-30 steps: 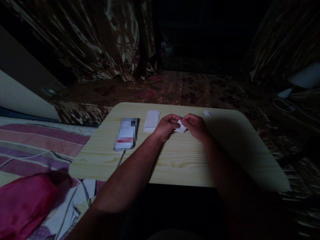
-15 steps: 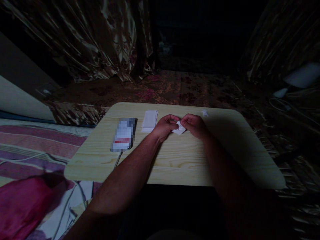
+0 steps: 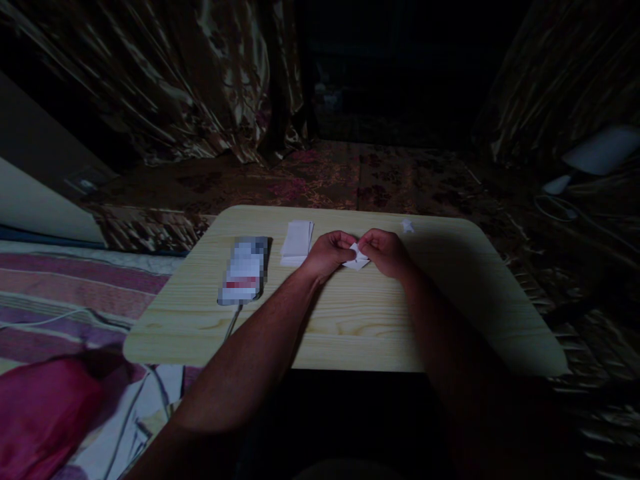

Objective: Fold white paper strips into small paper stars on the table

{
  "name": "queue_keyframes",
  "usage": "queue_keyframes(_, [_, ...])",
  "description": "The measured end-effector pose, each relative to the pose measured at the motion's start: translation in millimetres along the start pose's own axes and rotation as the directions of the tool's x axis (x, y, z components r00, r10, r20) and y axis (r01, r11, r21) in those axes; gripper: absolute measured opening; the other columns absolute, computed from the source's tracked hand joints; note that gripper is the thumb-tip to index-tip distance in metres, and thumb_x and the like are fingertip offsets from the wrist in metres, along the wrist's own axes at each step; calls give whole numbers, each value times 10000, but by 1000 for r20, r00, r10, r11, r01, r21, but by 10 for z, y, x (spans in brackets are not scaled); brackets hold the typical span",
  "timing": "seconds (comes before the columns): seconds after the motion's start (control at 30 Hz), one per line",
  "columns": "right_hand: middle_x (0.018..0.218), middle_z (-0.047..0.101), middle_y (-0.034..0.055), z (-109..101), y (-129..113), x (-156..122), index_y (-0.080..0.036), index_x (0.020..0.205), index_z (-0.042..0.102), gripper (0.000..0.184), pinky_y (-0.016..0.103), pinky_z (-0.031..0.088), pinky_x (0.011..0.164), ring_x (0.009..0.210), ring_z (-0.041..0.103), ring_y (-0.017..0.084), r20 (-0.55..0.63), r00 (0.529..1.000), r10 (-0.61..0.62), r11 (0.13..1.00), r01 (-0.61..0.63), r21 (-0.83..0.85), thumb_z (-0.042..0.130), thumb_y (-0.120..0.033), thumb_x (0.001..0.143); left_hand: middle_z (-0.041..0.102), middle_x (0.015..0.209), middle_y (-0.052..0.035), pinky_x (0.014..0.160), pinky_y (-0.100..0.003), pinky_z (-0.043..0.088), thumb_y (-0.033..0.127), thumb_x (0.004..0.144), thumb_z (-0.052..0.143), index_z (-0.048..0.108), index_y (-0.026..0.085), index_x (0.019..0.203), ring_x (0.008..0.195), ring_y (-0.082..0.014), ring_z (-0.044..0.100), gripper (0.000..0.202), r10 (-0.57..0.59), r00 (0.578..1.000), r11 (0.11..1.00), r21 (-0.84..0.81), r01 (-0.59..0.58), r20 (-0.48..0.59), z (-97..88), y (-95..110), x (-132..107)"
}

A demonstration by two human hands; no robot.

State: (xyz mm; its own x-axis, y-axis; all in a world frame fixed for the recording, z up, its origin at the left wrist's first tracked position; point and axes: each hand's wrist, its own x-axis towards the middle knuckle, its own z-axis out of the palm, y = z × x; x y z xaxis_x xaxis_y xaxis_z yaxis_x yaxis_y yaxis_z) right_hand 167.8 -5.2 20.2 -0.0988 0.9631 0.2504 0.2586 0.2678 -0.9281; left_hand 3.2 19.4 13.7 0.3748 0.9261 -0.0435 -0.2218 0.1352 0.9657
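Between my two hands is a small folded piece of white paper [image 3: 356, 265], its pointed lower edge showing below the fingers. My left hand [image 3: 332, 255] pinches its left side between thumb and fingers. On the other side, my right hand [image 3: 384, 251] is closed on the paper's upper right part. The fingers hide much of the folds. Left of my left hand lies a stack of white paper sheets [image 3: 297, 241]. A small folded white paper piece [image 3: 407, 226] rests beyond my right hand.
The pale wooden table [image 3: 360, 327] has rounded corners. A phone [image 3: 243, 270] with a blurred screen lies on its left, a cable [image 3: 233, 321] running from its lower end. A striped bed [image 3: 90, 287] with a red cloth [image 3: 50, 413] adjoins at left; a white lamp [image 3: 603, 152] stands at right.
The whole view has shifted slightly, so things appear a little further left. Both hands keep their hold on the folded paper, with only slight finger movement.
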Motion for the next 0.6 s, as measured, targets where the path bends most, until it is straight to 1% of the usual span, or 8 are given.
queue_keyframes(0.27, [676, 660, 12, 22, -1, 13, -191, 748, 617, 115, 263, 451, 539, 594, 595, 149, -74, 997, 10, 1000, -11, -13, 642, -303, 739, 648, 631, -4, 550, -240, 463, 88, 498, 732, 633, 128, 741, 525, -108, 581, 265, 50, 995, 996, 78, -43, -84, 27, -16, 6])
queue_keyframes(0.37, [692, 671, 14, 30, 13, 19, -192, 742, 623, 106, 268, 455, 558, 609, 605, 152, -92, 996, 13, 1000, -15, -26, 646, -294, 730, 652, 641, -8, 553, -239, 464, 94, 499, 743, 637, 130, 734, 534, -109, 584, 260, 66, 994, 993, 107, -56, -85, 15, -33, 10])
queue_keyframes(0.6, [677, 669, 10, 46, 25, 13, -190, 746, 625, 108, 258, 441, 550, 597, 596, 147, -122, 993, -1, 996, -10, -91, 630, -297, 731, 650, 664, -4, 541, -221, 443, 115, 517, 735, 634, 136, 756, 539, -100, 575, 260, 97, 993, 986, 146, -86, -71, -4, -90, 29])
